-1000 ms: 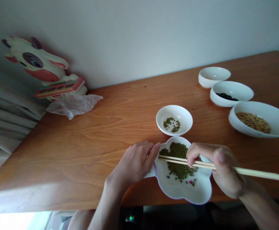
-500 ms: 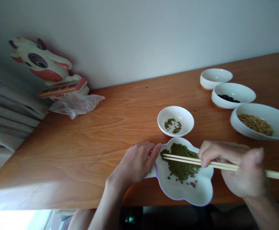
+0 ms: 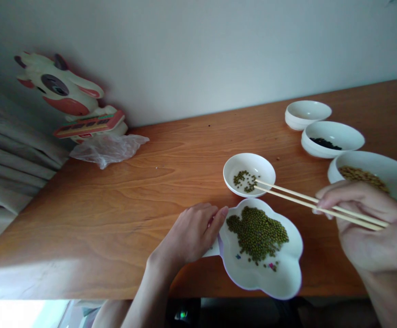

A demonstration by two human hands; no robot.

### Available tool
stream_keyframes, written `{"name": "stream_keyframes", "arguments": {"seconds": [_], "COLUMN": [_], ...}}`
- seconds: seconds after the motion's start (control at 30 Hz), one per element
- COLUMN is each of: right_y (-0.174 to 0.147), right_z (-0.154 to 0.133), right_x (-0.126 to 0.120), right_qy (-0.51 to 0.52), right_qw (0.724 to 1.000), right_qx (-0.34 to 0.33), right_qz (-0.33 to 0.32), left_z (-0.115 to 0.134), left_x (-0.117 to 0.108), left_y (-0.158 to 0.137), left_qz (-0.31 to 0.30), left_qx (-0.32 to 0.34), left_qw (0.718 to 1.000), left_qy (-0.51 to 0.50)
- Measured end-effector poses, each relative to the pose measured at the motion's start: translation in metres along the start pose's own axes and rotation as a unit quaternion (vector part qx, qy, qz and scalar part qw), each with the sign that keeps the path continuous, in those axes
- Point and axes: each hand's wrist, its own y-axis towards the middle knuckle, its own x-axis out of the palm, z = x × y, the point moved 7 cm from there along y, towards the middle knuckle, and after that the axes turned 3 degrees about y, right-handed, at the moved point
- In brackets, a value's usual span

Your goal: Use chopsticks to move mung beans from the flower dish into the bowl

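Note:
My right hand point(image 3: 365, 218) is closed around a pair of wooden chopsticks point(image 3: 297, 197). Their tips, slightly apart, are inside a small white bowl point(image 3: 267, 184), beside a scatter of green mung beans point(image 3: 242, 177). Closer to me is a white flower-shaped dish point(image 3: 249, 275) with a thin purple rim, holding a heap of mung beans point(image 3: 260, 232) in its upper part. My left hand point(image 3: 195, 232) grips the left rim of this dish, with the thumb at its edge. Part of a white label shows under that hand.
Three white bowls stand at the right: the rearmost bowl point(image 3: 307, 114), one with dark beans point(image 3: 324, 143), and one with tan beans point(image 3: 362, 175). A cow toy with a keyboard point(image 3: 89, 125) and a clear plastic bag point(image 3: 108, 150) sit at the back left, near a curtain point(image 3: 10, 164).
My right hand has swung the chopsticks up and right, from the heap in the dish to the small bowl. The tips have spread a little. My left hand stays at the rim.

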Motion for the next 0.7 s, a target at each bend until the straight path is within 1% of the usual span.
{"name": "stream_keyframes", "arguments": {"seconds": [0.07, 0.1, 0.2, 0.33, 0.43, 0.53, 0.7], "right_y": [-0.002, -0.003, -0.008, -0.024, -0.039, -0.046, -0.047], "right_z": [-0.002, -0.004, -0.010, -0.004, 0.005, 0.011, 0.012], "right_x": [-0.006, -0.005, 0.015, 0.044, 0.056, 0.061, 0.068], "right_qy": [0.011, 0.016, 0.029, 0.026, 0.012, 0.011, 0.019], "right_qw": [1.000, 1.000, 0.992, 0.970, 0.952, 0.946, 0.945], "right_qx": [-0.006, -0.006, 0.027, 0.106, 0.128, 0.128, 0.135], "right_qz": [-0.002, -0.015, -0.118, -0.217, -0.277, -0.296, -0.299], "left_z": [0.000, 0.000, 0.001, 0.001, 0.001, 0.000, 0.001], "left_x": [0.000, 0.000, 0.000, -0.001, -0.001, 0.000, 0.000], "left_y": [0.000, 0.000, 0.000, 0.000, 0.000, -0.001, -0.002], "left_qz": [0.000, 0.000, 0.001, -0.002, -0.003, 0.003, 0.005], "left_qx": [-0.001, 0.000, 0.004, 0.005, 0.003, 0.001, 0.015], "left_qw": [1.000, 1.000, 1.000, 1.000, 1.000, 1.000, 1.000], "left_qy": [-0.002, -0.003, -0.004, -0.012, -0.010, -0.001, 0.014]}}
